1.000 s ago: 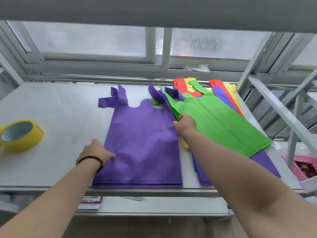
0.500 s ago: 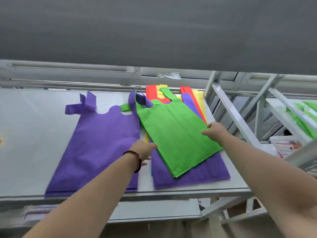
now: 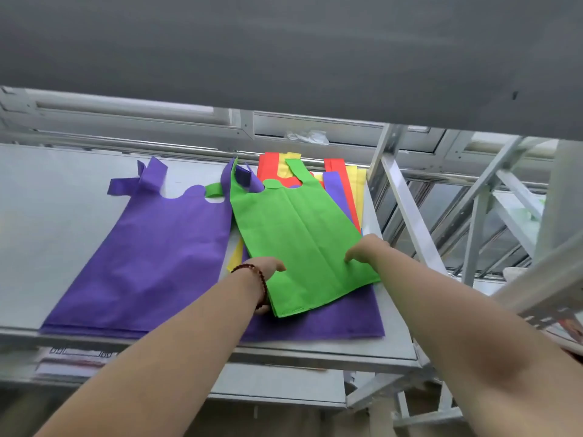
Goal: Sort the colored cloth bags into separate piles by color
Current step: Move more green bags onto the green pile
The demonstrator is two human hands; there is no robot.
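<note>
now both hands, left hand (image 3: 268,268) and right hand (image 3: 366,247), pinch the smooth, flat green bag (image 3: 299,241) with curled fingers.

no readable text, printed papers (image 3: 72,357) on the lower shelf too blurred to make out

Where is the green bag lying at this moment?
In the head view the green bag lies right of centre on top of the mixed stack, beside the purple pile, between the left hand and right hand.
</note>
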